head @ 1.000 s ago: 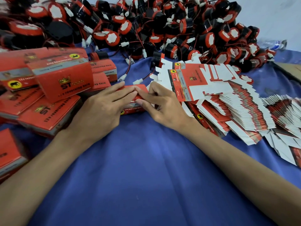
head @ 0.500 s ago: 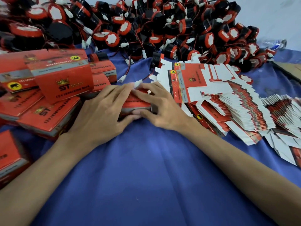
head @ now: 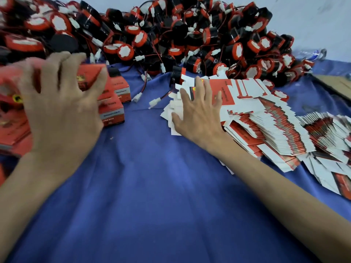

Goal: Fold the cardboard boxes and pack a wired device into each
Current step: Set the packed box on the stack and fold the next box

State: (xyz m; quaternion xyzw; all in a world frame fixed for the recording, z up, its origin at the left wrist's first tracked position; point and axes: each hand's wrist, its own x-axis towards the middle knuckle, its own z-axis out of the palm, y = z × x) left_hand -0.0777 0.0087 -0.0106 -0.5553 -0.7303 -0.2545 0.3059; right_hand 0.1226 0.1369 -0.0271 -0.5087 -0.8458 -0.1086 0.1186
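one box looks finished and the next is about to begin. the left hand (head: 62, 107), smeared by motion blur, hangs over the heap of closed boxes (head: 114, 105) at the left edge of the blue cloth (head: 152, 196). its fingers are spread and curled down around a red box (head: 91, 76), with the thumb against the box's right side. the blur hides how firm the grip is, but it reads as a hold rather than a touch. i judge this box to be closed and filled and meant for the heap, though its inside cannot be seen. the right hand (head: 199, 114) lies palm down on the near end of the slanted stack of flat box blanks (head: 266, 120), fingers straight and fanned wide, holding nothing, fingertips on the top red-and-white sheet. the wired devices (head: 190, 35), black and red discs with thin leads and white plugs, are piled along the back of the cloth, well apart from both hands. one loose white plug (head: 154, 102) lies on the cloth between the heap and the stack. the next move probably calls for the right fingers to peel a single blank off the stack, which could be fiddly, since the sheets overlap closely and two may lift together. the left hand would need to set its box down so it can help open the blank
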